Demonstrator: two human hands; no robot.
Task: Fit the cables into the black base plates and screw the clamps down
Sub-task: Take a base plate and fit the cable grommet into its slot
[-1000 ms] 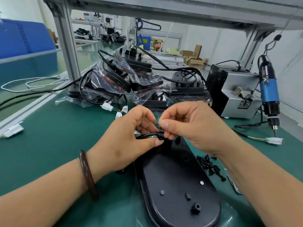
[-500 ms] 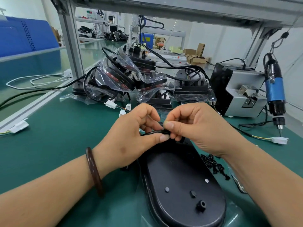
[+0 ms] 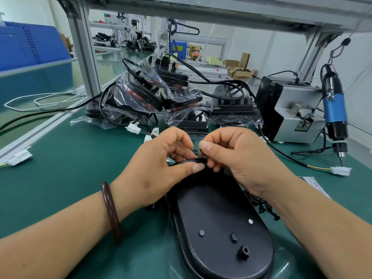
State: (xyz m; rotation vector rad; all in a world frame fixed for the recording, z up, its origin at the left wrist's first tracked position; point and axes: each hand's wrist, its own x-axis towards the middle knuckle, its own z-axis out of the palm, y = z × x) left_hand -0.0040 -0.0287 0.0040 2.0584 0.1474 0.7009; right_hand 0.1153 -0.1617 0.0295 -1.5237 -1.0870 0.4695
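A black oval base plate [image 3: 219,226] lies on the green mat in front of me, long axis pointing away. Over its far end my left hand [image 3: 161,168] pinches a thin black cable [image 3: 188,161] between thumb and fingers. My right hand [image 3: 237,156] pinches the same cable just to the right, where a small black piece sits on it; I cannot tell whether that piece is a clamp. The far end of the plate is hidden under both hands. A heap of small black screws [image 3: 259,204] lies right of the plate, partly behind my right wrist.
Bagged black units with cables and white connectors [image 3: 161,97] are piled at the back. A blue electric screwdriver [image 3: 334,109] hangs at the right beside a grey screw feeder [image 3: 291,115]. A white connector on a cable [image 3: 340,170] lies at the right. An aluminium frame post [image 3: 84,55] stands back left.
Both hands stay together on the cable over the plate's far end. The fingers have shifted slightly along it; the view has moved a little closer and lower.
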